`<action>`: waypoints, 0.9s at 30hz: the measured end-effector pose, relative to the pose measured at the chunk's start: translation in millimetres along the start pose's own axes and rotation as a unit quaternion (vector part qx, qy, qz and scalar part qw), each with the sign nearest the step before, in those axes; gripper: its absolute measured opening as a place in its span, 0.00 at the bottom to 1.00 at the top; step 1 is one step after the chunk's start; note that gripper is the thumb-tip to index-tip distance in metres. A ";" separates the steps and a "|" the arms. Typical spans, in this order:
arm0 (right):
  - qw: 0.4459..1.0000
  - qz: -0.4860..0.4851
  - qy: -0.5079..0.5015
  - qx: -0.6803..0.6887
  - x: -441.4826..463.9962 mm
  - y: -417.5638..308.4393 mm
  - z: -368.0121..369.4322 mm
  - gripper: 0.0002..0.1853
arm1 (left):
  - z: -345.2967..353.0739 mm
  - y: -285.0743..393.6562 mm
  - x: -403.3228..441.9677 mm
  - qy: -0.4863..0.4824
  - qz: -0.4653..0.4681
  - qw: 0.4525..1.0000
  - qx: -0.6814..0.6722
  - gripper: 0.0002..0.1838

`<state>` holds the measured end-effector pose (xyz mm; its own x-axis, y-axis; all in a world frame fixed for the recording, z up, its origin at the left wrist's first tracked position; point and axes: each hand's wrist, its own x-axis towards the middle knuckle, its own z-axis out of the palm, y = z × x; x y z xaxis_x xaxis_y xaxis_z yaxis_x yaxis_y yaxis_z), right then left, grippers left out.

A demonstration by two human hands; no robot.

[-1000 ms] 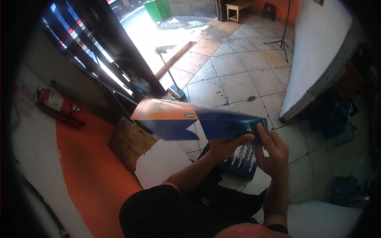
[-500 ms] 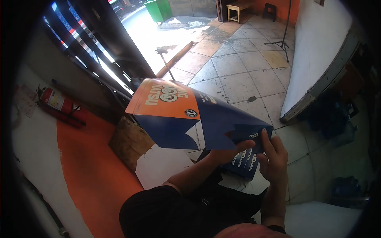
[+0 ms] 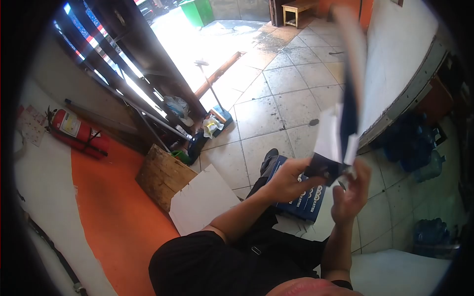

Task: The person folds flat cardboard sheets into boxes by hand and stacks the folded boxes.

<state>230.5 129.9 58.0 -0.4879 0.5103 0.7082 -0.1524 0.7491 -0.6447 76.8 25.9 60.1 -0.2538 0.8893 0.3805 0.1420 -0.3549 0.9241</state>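
Blue-and-white carton, blurred, held over pale, stained floor tiles | left hand: gripping its lower end | right hand: touching it, grip unclear | orange-and-white wall, red extinguisher alongside

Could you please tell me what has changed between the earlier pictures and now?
The printed carton swung from pointing left to pointing up toward the picture's top right; it is blurred now. The left hand still grips its near end, with the right hand still beside it. The blue stack and fire extinguisher stayed in place.
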 end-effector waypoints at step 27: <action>0.979 0.149 0.011 -0.138 -26.8 23.4 -55.6 0.24 | -1.5 -4.8 19.4 -0.197 -0.020 0.973 0.121 0.43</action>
<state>287.8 157.2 39.9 -0.4569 0.7303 0.5079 0.2344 0.6496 -0.7232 69.8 44.4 63.1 0.1151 0.9596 0.2569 0.3735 -0.2814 0.8839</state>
